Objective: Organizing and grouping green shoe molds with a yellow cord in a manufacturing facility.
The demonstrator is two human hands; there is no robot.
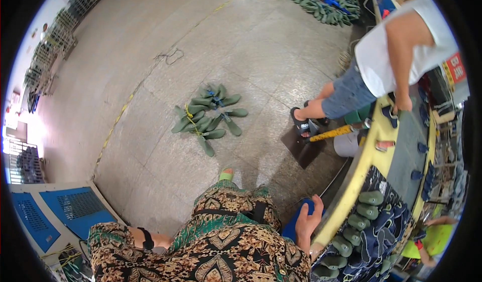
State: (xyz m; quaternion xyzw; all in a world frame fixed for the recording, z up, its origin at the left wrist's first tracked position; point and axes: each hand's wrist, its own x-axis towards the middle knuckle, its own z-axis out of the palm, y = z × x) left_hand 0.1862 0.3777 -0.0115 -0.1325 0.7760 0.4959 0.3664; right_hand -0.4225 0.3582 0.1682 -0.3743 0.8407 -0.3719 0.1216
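My right hand (307, 222) is raised beside the yellow-edged bench, fingers apart and nothing in them. Just right of it, green foot-shaped shoe lasts (358, 221) stand in rows among dark navy shoe uppers (384, 227) on the bench. My left hand (161, 240) is held in at my waist; a black band circles the wrist, and the patterned clothing hides its fingers. Ahead of my feet, a loose pile of green shoe lasts (205, 115) lies on the floor, with yellow and blue cords among them.
A person in a white shirt (369, 48) stands at the curved bench (375, 146), one hand on a dark piece. Under it are a brown mat (305, 149) and a grey bucket (346, 144). A blue-panelled cabinet (95, 194) stands left; racks (55, 41) line the far left.
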